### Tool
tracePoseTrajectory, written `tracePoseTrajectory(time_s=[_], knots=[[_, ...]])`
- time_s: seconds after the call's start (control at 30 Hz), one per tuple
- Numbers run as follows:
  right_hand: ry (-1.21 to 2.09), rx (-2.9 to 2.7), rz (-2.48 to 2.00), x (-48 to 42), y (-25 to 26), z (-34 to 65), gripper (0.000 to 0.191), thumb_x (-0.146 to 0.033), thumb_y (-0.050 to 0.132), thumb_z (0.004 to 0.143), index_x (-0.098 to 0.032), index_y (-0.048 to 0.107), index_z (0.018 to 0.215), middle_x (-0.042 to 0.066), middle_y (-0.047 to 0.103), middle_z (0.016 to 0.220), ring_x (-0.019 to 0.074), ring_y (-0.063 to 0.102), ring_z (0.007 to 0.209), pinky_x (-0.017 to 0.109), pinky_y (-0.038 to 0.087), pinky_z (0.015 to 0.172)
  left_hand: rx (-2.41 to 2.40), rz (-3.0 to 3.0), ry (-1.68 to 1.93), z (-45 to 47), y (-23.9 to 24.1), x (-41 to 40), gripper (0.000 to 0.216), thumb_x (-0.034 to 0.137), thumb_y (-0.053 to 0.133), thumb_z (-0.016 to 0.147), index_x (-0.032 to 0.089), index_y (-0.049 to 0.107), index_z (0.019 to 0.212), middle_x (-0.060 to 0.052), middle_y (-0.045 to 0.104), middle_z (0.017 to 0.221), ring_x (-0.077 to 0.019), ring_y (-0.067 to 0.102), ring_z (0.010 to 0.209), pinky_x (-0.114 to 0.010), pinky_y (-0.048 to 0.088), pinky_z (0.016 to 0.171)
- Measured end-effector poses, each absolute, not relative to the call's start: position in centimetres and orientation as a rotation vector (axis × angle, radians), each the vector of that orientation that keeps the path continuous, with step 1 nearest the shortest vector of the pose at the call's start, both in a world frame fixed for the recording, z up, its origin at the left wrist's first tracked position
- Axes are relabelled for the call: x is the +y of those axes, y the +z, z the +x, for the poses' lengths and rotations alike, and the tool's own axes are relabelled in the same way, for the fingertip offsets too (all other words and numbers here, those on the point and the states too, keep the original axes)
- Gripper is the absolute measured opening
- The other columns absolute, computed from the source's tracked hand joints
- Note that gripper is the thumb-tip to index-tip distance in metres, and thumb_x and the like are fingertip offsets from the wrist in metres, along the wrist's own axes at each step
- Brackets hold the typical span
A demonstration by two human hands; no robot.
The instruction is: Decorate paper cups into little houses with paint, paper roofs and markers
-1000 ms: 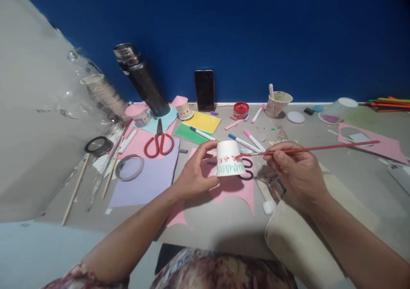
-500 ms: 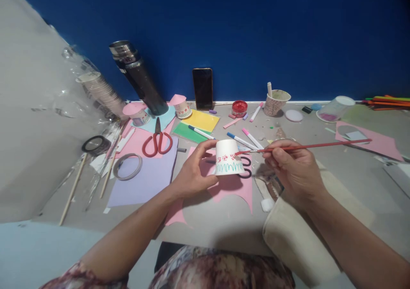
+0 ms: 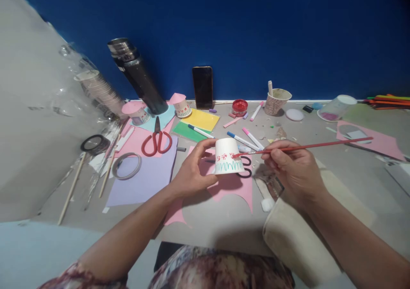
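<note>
My left hand [image 3: 191,173] grips an upside-down white paper cup [image 3: 226,156] just above a pink paper sheet [image 3: 230,186]. The cup has red flower marks and a green zigzag line near its rim. My right hand [image 3: 296,171] pinches a thin red paintbrush [image 3: 307,146], and the brush tip touches the cup's right side among the red marks. A small pot of red paint [image 3: 239,107] stands further back near the wall.
Red scissors [image 3: 156,140], tape rolls [image 3: 127,166], markers [image 3: 243,140], coloured papers and two decorated cups [image 3: 181,105] lie around. A black flask [image 3: 137,77], a phone [image 3: 202,87] and a stack of cups [image 3: 99,91] stand at the blue wall. Black scissors lie behind the held cup.
The brush tip has slid a little left along the cup's side. Both hands and the cup stay almost where they were; the view has shifted slightly.
</note>
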State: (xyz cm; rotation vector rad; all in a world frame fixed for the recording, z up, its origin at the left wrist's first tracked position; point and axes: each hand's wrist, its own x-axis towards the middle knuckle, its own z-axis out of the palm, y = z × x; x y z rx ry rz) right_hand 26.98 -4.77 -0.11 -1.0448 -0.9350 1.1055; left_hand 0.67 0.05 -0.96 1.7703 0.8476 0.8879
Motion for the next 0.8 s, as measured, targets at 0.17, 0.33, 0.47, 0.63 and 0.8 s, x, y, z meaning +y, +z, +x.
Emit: tracePoseTrajectory(time_s=[0.17,0.33,0.47,0.63,0.8], knots=[[1.102,-0.882,-1.03,-4.5,0.1,27.3,0.03,-0.049,0.091,0.075,-0.026,0.074,0.083,0.0,0.071,0.068,0.0116,0.049,0.051,0.027,0.043,0.049,0.867,1.786,0.884,0.6,-0.9,0.1,0.079,0.012,0.078,0.073,0.031,0.051,0.144,-0.01,0.054,0.151,-0.0325,0.053,0.142,-0.051,0.047,0.116],[1.037,-0.85,-1.0,-4.6,0.2,27.3,0.021,-0.045,0.086,0.083,-0.028,0.076,0.091,0.0,0.073,0.072,0.0116,0.051,0.055,0.025,0.043,0.051,0.84,1.799,0.901,0.7,-1.1,-0.2,0.081,0.011,0.077,0.074,0.034,0.05,0.146,-0.008,0.054,0.153,-0.0318,0.053,0.142,-0.05,0.045,0.119],[0.943,-0.99,-1.101,-5.3,-0.1,26.9,0.023,-0.04,0.083,0.087,-0.031,0.076,0.107,0.004,0.081,0.099,0.0177,0.064,0.073,0.03,0.052,0.059,0.798,1.793,0.868,1.0,-1.2,-0.5,0.081,0.011,0.078,0.074,0.034,0.049,0.147,-0.009,0.055,0.153,-0.0325,0.054,0.143,-0.05,0.045,0.118],[0.927,-1.384,-1.119,-5.8,-0.6,27.1,0.08,-0.046,0.1,0.065,-0.038,0.067,0.137,0.007,0.069,0.145,0.0315,0.065,0.122,0.043,0.057,0.091,0.738,1.755,0.888,1.2,-1.2,-0.6,0.081,0.011,0.081,0.073,0.034,0.051,0.145,-0.009,0.055,0.151,-0.0327,0.054,0.142,-0.05,0.046,0.118],[0.771,-1.678,-1.198,-5.7,-0.9,27.3,0.087,-0.055,0.097,0.066,-0.037,0.063,0.144,0.009,0.065,0.143,0.0362,0.062,0.128,0.05,0.052,0.103,0.667,1.717,0.854,1.4,-1.1,-0.7,0.077,0.013,0.083,0.075,0.032,0.052,0.144,-0.01,0.055,0.15,-0.0329,0.053,0.142,-0.05,0.047,0.117]])
